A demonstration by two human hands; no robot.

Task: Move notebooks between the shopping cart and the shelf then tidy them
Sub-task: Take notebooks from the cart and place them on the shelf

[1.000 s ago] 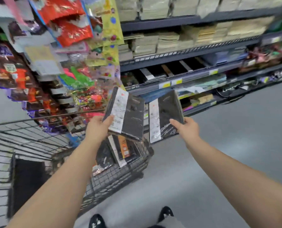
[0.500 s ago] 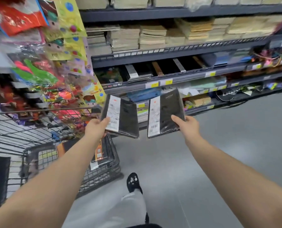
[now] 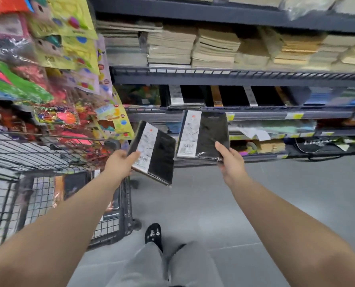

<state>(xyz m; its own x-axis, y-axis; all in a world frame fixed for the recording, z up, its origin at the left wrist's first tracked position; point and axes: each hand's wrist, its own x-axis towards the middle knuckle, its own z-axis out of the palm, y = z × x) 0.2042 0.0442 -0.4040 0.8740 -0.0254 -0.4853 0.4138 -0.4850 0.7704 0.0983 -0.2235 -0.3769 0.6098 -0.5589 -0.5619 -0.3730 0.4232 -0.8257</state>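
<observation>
My left hand (image 3: 118, 165) grips a black wrapped notebook with a white label strip (image 3: 158, 154), tilted, just right of the wire shopping cart (image 3: 48, 154). My right hand (image 3: 231, 162) holds a second black notebook of the same kind (image 3: 209, 135) in front of the dark shelf (image 3: 214, 109). On that shelf lie more black notebooks (image 3: 193, 96) with white and brown spines. A few notebooks remain in the cart's far end (image 3: 75, 183).
Stacks of beige paper pads (image 3: 214, 48) fill the shelf above. Hanging bags of colourful party goods (image 3: 65, 79) crowd the left, over the cart. Lower shelves hold mixed stationery (image 3: 271, 129). Grey floor (image 3: 276, 193) lies ahead; my foot in a black shoe (image 3: 152, 235) stands beside the cart.
I have stepped towards the shelf; both notebooks have moved away from the cart and closer to the black-notebook shelf. The cart has slid to the left of the view.
</observation>
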